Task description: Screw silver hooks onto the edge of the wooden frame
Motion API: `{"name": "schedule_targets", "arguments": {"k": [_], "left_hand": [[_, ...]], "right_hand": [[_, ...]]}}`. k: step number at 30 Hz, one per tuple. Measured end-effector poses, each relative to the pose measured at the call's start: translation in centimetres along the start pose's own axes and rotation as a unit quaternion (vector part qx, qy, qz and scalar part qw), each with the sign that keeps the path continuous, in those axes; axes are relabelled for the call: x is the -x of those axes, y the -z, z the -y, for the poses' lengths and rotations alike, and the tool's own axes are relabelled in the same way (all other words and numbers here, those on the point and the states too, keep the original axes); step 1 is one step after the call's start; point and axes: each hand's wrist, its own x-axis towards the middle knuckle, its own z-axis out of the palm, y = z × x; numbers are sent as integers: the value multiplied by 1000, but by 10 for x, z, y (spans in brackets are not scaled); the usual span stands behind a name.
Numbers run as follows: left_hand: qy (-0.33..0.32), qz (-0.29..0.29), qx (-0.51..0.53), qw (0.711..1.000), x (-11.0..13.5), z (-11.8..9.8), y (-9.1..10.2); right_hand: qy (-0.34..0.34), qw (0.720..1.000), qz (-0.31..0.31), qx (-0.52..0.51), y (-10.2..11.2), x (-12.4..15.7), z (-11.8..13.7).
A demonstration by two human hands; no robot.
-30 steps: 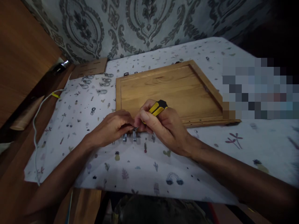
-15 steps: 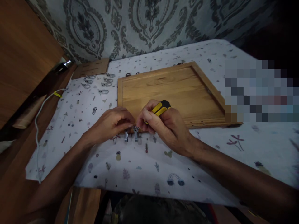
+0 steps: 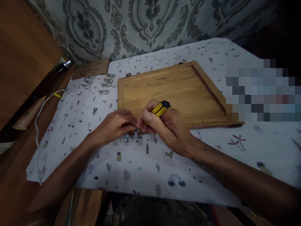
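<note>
My right hand (image 3: 162,125) is closed around a yellow and black screwdriver (image 3: 161,108), its tip pointing left at a small metal hinge (image 3: 135,135). My left hand (image 3: 115,125) pinches that hinge from the left, fingers curled on it. A second small metal piece (image 3: 126,138) hangs just left of it. Both hands work at the near edge of a wooden cabinet door (image 3: 171,91) that lies flat on a white patterned cloth (image 3: 145,169). The screwdriver's tip is hidden between my fingers.
Several metal hinges (image 3: 103,84) lie on the cloth at the back left, beside a brown cardboard piece (image 3: 90,69). A white cable (image 3: 39,116) runs along the cloth's left edge. A wooden panel (image 3: 21,53) stands at the left. Patterned wallpaper (image 3: 150,22) is behind.
My hands have stayed at the door's near edge with only small shifts; the fingers of my left hand closed in on the hinge again.
</note>
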Motion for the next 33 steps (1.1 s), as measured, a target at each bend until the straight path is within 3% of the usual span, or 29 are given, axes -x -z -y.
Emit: {"name": "schedule_targets", "arguments": {"k": [10, 13, 16, 19, 21, 24, 27, 33], "left_hand": [[-9, -10, 6, 1000, -1, -1, -1], [12, -15, 3, 1000, -2, -5, 9], [48, -75, -11, 996, 2, 0, 30], [123, -217, -15, 968, 15, 24, 59], [203, -340, 3, 918, 31, 47, 80], [254, -429, -17, 867, 59, 87, 103], [308, -458, -23, 834, 80, 122, 109], [371, -411, -54, 831, 91, 164, 93]], "right_hand": [[-3, 1000, 3, 6, 0, 1, -1], [-10, 1000, 1, 9, 1, 1, -2], [-14, 999, 3, 32, 1, 0, 0], [-13, 998, -6, 65, 1, -1, -1], [-5, 997, -6, 83, 1, -2, -2], [-1, 996, -12, 83, 2, -4, -3], [2, 996, -17, 90, 2, -5, -1], [-2, 996, -17, 89, -1, -5, 3]]}}
